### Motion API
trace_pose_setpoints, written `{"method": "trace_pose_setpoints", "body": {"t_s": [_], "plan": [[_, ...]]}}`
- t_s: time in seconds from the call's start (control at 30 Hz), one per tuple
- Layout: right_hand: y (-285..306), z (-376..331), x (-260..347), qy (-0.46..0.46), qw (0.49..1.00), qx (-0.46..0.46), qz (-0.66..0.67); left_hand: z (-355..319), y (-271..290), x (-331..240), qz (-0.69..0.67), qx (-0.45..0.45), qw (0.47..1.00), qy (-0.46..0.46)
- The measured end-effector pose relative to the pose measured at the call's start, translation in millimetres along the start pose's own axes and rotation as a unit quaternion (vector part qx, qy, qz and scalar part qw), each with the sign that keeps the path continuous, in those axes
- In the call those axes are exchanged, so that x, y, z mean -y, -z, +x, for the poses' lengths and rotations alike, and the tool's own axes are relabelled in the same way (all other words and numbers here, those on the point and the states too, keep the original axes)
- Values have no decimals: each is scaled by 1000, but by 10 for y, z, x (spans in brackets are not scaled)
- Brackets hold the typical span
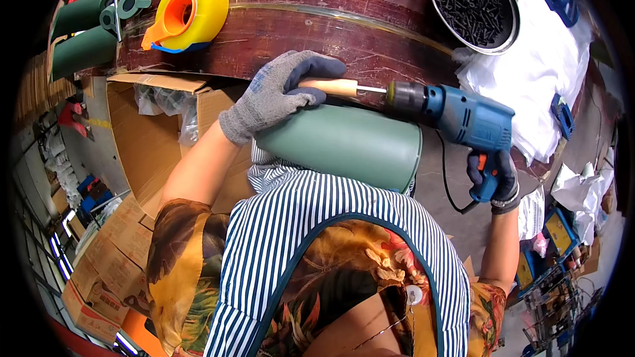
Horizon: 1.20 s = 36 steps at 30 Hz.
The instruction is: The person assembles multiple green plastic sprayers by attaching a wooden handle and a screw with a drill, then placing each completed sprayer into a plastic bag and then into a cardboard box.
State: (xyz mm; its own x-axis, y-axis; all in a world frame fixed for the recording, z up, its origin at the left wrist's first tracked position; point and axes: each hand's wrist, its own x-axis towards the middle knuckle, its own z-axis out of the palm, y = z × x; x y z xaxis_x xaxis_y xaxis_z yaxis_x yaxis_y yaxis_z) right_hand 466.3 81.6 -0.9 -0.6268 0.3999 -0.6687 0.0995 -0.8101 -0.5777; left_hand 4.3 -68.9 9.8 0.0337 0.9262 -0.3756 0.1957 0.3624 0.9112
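Nearest: striped apron [297, 205]. Green cyl. [344, 145] on its side against it, at the lap. R grip [505, 178], gloved, clamped round handle of blue drill [473, 116]; drill points L, black cable [446, 175] looping below. L grip [271, 96], gloved, clamped on L end of wooden pc. [334, 86], thumb nearer, fingers beyond, pc. just past cyl. Metal shaft [372, 89] btwn pc. & drill, in line w/ both; poss. seated in wood, join too small to tell. Open cardboard box [142, 139] to L. Beyond, dark red tabletop [331, 33], scuffed: yellow tape roll [217, 10] L, round pan [431, 0] of dark screws [469, 6] R, white plastic [529, 86] beside pan. More green cyls. [83, 56] far L.
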Motion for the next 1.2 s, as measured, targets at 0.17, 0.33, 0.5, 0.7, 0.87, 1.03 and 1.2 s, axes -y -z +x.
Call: {"method": "trace_pose_setpoints", "body": {"t_s": [0.17,0.33,0.5,0.7,0.87,1.03,1.2], "plan": [[32,-161,-15,16,1000,-12,-2,-56,-105,-164,228,-49,970,-68],[113,-470,-575,50,991,-68,103,-437,-170,-178,223,-120,967,-37],[-753,-23,-374,166,948,-220,-159,-461,-339,-1262,549,-53,785,-282],[-813,5,462,341,529,-400,-666,-25,-1466,-1481,709,224,576,-338],[313,417,1094,289,426,-297,-804,293,-1698,-1539,693,256,530,-416],[491,155,1484,333,920,-164,-122,375,-1575,-1608,558,314,614,-461],[-449,568,1381,345,937,-21,45,520,-565,-2327,210,47,799,-562]]}}
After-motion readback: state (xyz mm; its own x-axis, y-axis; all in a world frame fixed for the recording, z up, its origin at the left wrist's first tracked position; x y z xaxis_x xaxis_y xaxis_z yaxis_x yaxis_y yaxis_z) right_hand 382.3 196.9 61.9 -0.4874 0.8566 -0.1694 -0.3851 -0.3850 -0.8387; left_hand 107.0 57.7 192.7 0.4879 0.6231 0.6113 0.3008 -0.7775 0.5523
